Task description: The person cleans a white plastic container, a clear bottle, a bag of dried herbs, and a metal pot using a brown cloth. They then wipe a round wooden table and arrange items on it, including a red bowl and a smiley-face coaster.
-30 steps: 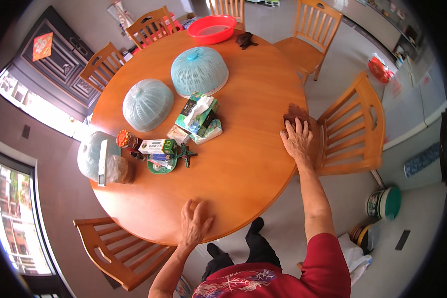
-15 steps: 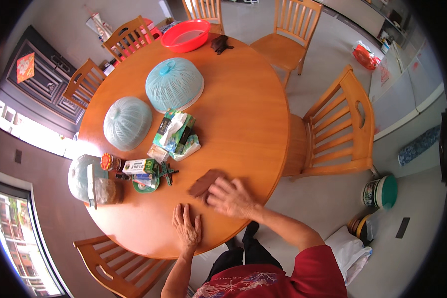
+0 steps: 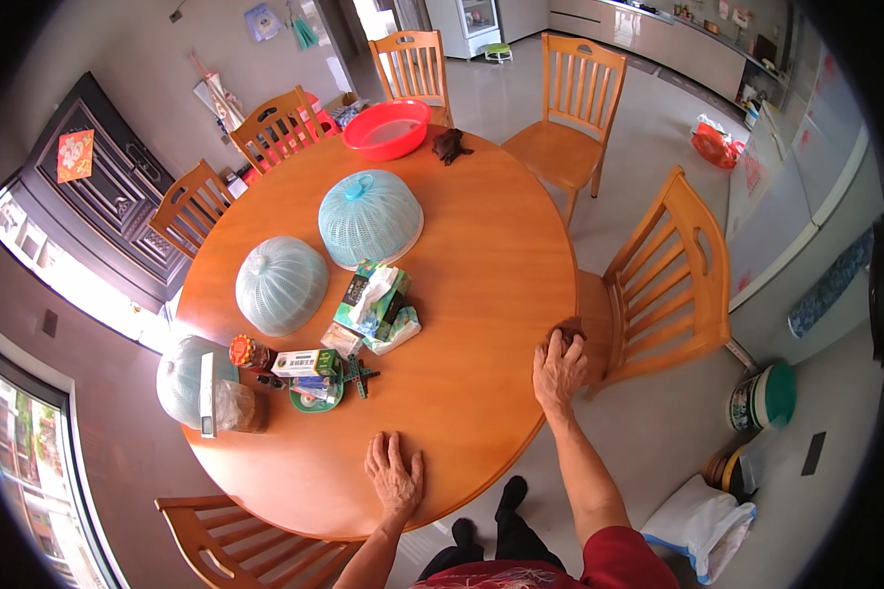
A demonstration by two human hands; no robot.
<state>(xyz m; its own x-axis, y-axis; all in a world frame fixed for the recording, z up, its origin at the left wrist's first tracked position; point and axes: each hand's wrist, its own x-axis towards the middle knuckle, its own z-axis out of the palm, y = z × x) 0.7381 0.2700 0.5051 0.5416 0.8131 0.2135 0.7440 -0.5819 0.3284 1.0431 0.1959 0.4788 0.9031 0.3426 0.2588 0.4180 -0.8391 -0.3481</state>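
My right hand (image 3: 559,371) is at the right edge of the round wooden table (image 3: 491,304), with its fingers over a dark brown cloth (image 3: 568,326). Most of the cloth is hidden under the fingers. Flat on the tabletop near the front edge lies my left hand (image 3: 395,479), fingers spread and nothing in it. The nearest things to it are a small green tray (image 3: 316,403) of small packages and a dark green cross-shaped piece (image 3: 359,374).
Mesh food covers (image 3: 371,218), a tissue box (image 3: 373,299), a lidded jar (image 3: 250,352) and a red basin (image 3: 388,130) stand on the table. A dark crumpled cloth (image 3: 451,146) lies beside the basin. A wooden chair (image 3: 663,285) stands close by the right edge.
My right hand has swept the brown cloth rightward across the table to its edge. My left hand remains flat near the front edge. The view has tilted up.
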